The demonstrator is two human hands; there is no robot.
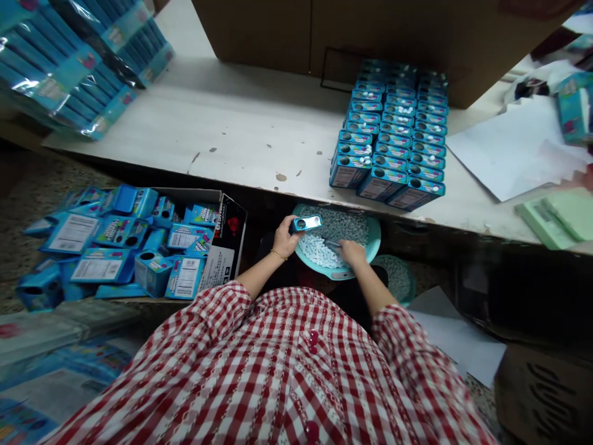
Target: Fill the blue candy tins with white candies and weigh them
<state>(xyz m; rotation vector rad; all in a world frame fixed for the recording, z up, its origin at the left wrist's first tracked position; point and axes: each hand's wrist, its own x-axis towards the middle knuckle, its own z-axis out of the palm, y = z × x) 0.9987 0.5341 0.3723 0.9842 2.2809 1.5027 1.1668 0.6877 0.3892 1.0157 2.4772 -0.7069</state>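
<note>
My left hand [284, 238] is closed around a small blue candy box [307, 223], its top with a dark round hole turned up. The box is over the left part of a turquoise basin [340, 274] of small pale pellets [319, 252]. Inside the basin, my right hand [352, 253] grips a grey scoop [332, 245], whose tip lies among the pellets. The scoop's exact shape is partly hidden by the hand and the pellets.
On the white table [259, 133] stand rows of blue boxes [389, 142], some with pellets on top. A large cardboard carton [370, 31] stands behind them. To my left, an open carton [229, 232] holds many blue boxes. A second basin [397, 278] sits lower right.
</note>
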